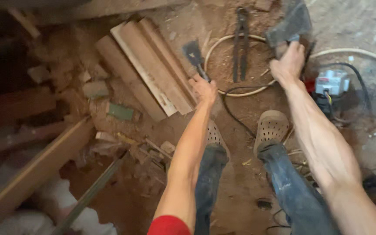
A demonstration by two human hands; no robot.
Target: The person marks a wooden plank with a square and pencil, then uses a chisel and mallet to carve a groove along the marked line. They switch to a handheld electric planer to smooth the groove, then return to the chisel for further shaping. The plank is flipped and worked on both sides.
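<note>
— Fingers [205,82] of the left hand [204,89]?
— Clenched around a small scraper [193,53], beside the stacked boards [149,69].
— And the right hand [289,65]?
— Grasping a hatchet [289,24], raised above the dirt floor [240,174] near the pincers [241,43].

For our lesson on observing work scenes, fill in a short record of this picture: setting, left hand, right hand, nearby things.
Setting: dirt floor strewn with wood scraps
Left hand: grips a small chisel-like tool
Right hand: holds a hatchet, raised
Nearby: stacked boards, black tongs, white hose loop, power tool
Feet: perforated clogs
</note>
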